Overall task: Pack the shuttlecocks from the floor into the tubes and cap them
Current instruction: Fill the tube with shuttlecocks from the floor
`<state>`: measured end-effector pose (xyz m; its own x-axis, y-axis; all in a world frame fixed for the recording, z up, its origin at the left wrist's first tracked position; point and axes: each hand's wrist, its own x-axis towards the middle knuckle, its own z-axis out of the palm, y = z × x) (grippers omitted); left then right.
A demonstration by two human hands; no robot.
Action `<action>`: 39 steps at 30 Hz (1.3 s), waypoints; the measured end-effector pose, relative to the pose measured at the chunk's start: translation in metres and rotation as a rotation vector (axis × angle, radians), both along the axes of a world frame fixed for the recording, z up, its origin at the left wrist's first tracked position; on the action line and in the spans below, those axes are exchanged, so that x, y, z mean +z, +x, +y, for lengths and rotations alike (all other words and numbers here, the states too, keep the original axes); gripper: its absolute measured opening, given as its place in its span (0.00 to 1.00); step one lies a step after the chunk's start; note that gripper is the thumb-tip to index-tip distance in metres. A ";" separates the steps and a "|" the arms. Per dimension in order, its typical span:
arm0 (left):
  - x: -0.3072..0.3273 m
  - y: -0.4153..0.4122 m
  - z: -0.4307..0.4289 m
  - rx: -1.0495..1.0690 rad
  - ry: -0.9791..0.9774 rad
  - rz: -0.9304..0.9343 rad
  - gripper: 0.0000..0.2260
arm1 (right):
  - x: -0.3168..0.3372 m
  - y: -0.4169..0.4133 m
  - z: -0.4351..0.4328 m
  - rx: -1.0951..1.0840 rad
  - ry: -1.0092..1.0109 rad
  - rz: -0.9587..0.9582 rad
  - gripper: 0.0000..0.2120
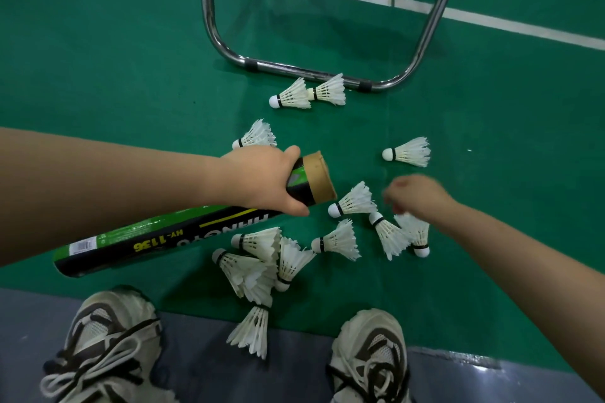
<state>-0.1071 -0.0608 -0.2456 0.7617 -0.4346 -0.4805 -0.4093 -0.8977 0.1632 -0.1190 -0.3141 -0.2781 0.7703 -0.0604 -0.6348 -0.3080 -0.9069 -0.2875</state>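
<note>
Green court floor [98, 75] is strewn near its grey edge with shuttlecocks [352, 201], toward which the tube [170, 232] is angled open-mouthed, apparently for loading, gripped near that end by the left hand [262, 180], while the right hand [415, 195] is blurred above them, its fingers' state untellable.

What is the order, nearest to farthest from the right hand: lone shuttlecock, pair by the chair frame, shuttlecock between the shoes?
1. Lone shuttlecock, just beyond the right hand.
2. Pair, farther out, at the chair frame.
3. Shuttlecock between the shoes, near edge.
</note>
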 end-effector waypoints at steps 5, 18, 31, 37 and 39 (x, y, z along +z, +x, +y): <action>-0.001 0.000 0.004 -0.005 0.019 0.009 0.29 | -0.009 -0.052 0.052 0.659 0.186 0.724 0.13; 0.005 0.004 0.034 0.139 -0.050 0.043 0.28 | -0.048 -0.102 0.153 1.252 0.261 0.349 0.31; 0.002 0.004 0.066 0.176 -0.058 0.004 0.28 | -0.055 -0.043 0.152 0.930 0.009 0.078 0.34; 0.001 -0.004 0.076 0.164 -0.034 0.016 0.28 | -0.040 -0.078 0.164 1.051 0.106 -0.103 0.27; 0.000 -0.005 0.076 0.160 -0.033 0.014 0.29 | -0.038 -0.090 0.168 1.119 0.176 -0.162 0.23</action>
